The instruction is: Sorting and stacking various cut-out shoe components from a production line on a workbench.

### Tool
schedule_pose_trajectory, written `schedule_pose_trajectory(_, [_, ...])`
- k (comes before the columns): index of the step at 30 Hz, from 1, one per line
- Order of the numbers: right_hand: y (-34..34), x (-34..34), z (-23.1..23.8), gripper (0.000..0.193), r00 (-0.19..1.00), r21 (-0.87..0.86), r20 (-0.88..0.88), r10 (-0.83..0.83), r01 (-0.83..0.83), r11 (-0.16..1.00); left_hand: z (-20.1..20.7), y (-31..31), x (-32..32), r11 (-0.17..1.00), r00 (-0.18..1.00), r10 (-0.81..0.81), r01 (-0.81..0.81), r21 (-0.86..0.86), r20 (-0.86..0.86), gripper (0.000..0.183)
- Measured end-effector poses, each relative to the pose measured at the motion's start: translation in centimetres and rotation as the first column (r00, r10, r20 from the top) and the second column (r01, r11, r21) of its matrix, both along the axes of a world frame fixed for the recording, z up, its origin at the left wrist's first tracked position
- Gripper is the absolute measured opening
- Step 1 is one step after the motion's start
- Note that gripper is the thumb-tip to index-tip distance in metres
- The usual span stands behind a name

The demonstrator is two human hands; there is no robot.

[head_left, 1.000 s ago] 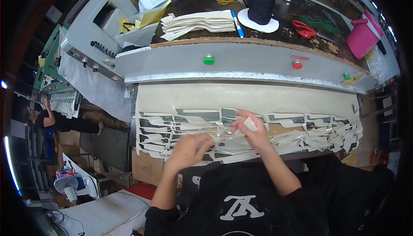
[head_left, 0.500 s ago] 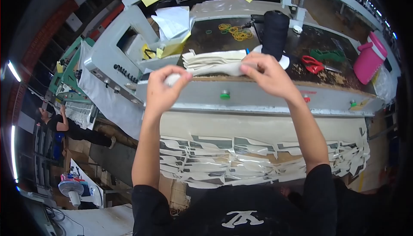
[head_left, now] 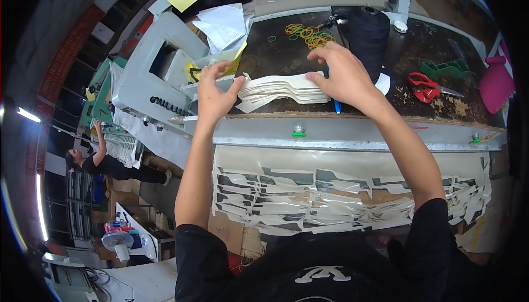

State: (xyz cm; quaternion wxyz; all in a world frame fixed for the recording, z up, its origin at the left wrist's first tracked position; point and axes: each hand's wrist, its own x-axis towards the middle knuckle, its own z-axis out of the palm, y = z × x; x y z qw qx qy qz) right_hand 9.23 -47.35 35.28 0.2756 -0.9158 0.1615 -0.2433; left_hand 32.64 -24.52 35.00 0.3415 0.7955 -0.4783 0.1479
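Observation:
A stack of white, strip-like cut pieces (head_left: 284, 91) lies near the front edge of the dark worktop, its layers slightly uneven. At its left end is my left hand (head_left: 216, 93), the thumb by the stack's corner and the fingers curved apart. My right hand (head_left: 348, 77) is over the right end, its thumb touching the top piece and its index finger stretched out away from the thumb. The undersides of my right fingers are partly hidden. A blue pen (head_left: 337, 105) lies just beside the stack, under my right hand.
Yellow and green rubber bands (head_left: 311, 36), a black thread cone (head_left: 368, 40), red-handled scissors (head_left: 427, 87) and a green tray (head_left: 445, 69) are on the worktop. Below hang cut-out white sheet remnants (head_left: 330, 192). A grey machine housing (head_left: 149, 81) stands left; another person (head_left: 104, 161) works beyond.
The white piece stretched between my hands now lies on the stack, and both hands have loosened from it. My view has shifted, bringing the worktop closer.

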Motion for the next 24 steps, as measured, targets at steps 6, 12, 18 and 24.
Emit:
schedule_pose_trajectory(6, [0.9,-0.3,0.5,0.063,0.942,-0.212,0.105,0.320,-0.293,0.932,3.0,-1.5,-2.1,0.874,0.892,-0.447,0.421,0.244,0.063,0.049])
schedule_pose_trajectory(12, [0.2,1.5,0.8,0.049,0.886,-0.160,-0.139,0.442,-0.460,0.873,0.8,-3.4,0.2,0.753,0.763,-0.562,0.632,0.185,-0.319,0.038])
schedule_pose_trajectory(18, [5.4,-4.9,0.0,0.057,0.954,-0.425,0.188,0.233,-0.135,0.895,0.3,1.8,-2.7,0.894,0.902,-0.374,0.413,-0.177,0.217,0.047])
schedule_pose_trajectory(24, [13.9,-19.4,-17.9,0.031,0.997,0.388,-0.033,-0.065,0.073,0.919,-20.1,14.7,-17.8,0.808,0.792,-0.379,0.536,0.247,-0.478,0.019])
